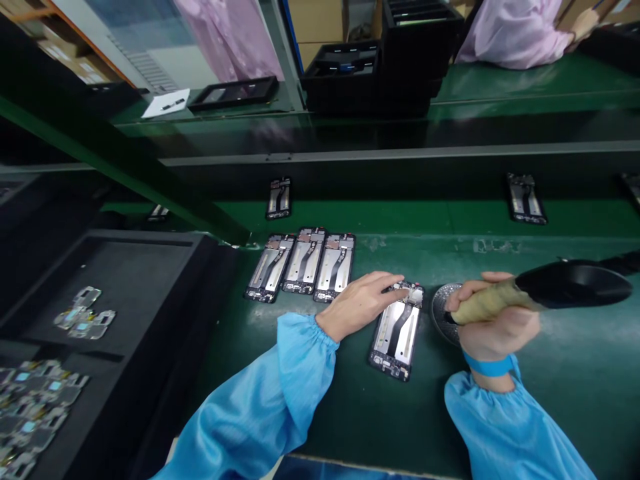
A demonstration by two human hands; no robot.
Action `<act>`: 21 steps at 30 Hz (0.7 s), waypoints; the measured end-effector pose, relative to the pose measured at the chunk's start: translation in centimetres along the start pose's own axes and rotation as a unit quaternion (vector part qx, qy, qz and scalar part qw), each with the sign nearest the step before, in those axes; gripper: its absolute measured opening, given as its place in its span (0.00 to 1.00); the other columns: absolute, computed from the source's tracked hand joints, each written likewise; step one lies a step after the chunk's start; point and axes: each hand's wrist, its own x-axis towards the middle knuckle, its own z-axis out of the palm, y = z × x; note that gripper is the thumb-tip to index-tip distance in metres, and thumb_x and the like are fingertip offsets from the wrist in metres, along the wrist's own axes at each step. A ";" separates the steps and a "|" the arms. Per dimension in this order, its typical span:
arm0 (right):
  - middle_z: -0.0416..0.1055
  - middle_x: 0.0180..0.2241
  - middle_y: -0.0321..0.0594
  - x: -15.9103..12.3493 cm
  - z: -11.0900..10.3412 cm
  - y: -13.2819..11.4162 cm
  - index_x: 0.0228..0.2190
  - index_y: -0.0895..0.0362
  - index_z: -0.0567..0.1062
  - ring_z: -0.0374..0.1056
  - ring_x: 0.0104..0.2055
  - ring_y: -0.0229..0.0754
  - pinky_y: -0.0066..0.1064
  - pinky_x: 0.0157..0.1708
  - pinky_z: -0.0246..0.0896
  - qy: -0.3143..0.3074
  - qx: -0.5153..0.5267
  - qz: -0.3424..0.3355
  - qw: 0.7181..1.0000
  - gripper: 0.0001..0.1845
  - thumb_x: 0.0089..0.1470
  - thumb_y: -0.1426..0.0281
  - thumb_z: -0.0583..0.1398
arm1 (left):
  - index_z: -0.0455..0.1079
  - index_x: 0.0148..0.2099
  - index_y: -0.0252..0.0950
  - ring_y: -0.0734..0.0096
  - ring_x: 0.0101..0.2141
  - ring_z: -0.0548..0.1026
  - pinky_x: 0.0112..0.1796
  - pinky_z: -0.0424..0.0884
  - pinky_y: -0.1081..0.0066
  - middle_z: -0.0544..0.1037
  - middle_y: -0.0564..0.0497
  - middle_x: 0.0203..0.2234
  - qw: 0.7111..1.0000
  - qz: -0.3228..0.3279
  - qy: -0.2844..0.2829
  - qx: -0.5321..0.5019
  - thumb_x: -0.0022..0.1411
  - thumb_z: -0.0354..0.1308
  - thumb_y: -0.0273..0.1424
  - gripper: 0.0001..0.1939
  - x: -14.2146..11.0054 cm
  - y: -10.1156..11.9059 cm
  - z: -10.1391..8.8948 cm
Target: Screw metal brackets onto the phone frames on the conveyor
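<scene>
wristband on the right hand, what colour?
Blue, a shade deeper than the sleeve; the wristband shows in the head view.

A single head-worn camera looks forward and down from the person's own position, close over the green bench [550, 400]. It faces across the conveyor [450, 217] toward the far bench [525, 80].

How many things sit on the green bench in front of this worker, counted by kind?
Open phone frames, lone or under the left hand: 4 (one under the fingers, far ones)
Phone frames in the row: 3
Round metal dishes: 1
Electric screwdrivers, in the right hand: 1
Total: 9
</scene>
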 end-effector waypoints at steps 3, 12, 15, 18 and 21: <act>0.71 0.20 0.33 0.0 0.2 -0.1 0.41 0.54 0.76 0.65 0.14 0.43 0.37 0.16 0.63 0.000 0.000 -0.011 1.000 0.34 0.62 0.35 0.58 | 0.74 0.67 0.39 0.57 0.67 0.76 0.62 0.82 0.55 0.76 0.41 0.68 1.000 0.004 -0.001 -0.004 0.83 0.53 0.23 0.17 0.0 -0.1 -0.1; 0.71 0.20 0.33 0.1 0.4 -0.2 0.41 0.53 0.77 0.64 0.14 0.43 0.37 0.14 0.62 0.002 0.009 -0.011 1.000 0.32 0.62 0.36 0.60 | 0.75 0.67 0.37 0.47 0.69 0.73 0.65 0.78 0.48 0.73 0.37 0.68 0.997 -0.073 -0.011 -0.002 0.79 0.63 0.33 0.18 0.5 1.8 -0.1; 0.70 0.20 0.32 0.1 0.5 -0.2 0.40 0.53 0.76 0.64 0.14 0.42 0.36 0.15 0.61 0.011 0.006 -0.019 1.000 0.32 0.62 0.36 0.59 | 0.76 0.66 0.36 0.46 0.66 0.76 0.60 0.80 0.48 0.75 0.37 0.66 0.996 -0.082 -0.016 0.032 0.80 0.62 0.31 0.16 0.6 2.6 0.4; 0.69 0.20 0.32 0.0 0.6 -0.1 0.40 0.52 0.76 0.63 0.14 0.41 0.35 0.15 0.60 0.003 0.009 -0.025 1.000 0.30 0.63 0.38 0.58 | 0.78 0.63 0.36 0.48 0.61 0.78 0.54 0.81 0.51 0.79 0.37 0.62 0.996 -0.072 0.005 0.042 0.82 0.56 0.29 0.14 -0.6 3.7 0.7; 0.69 0.21 0.33 -0.1 0.6 0.1 0.40 0.51 0.76 0.64 0.15 0.42 0.35 0.15 0.59 -0.006 0.008 -0.028 1.000 0.29 0.63 0.38 0.58 | 0.80 0.60 0.38 0.51 0.58 0.79 0.53 0.80 0.54 0.79 0.38 0.60 0.998 -0.050 0.024 0.007 0.83 0.55 0.31 0.13 -2.6 5.2 0.8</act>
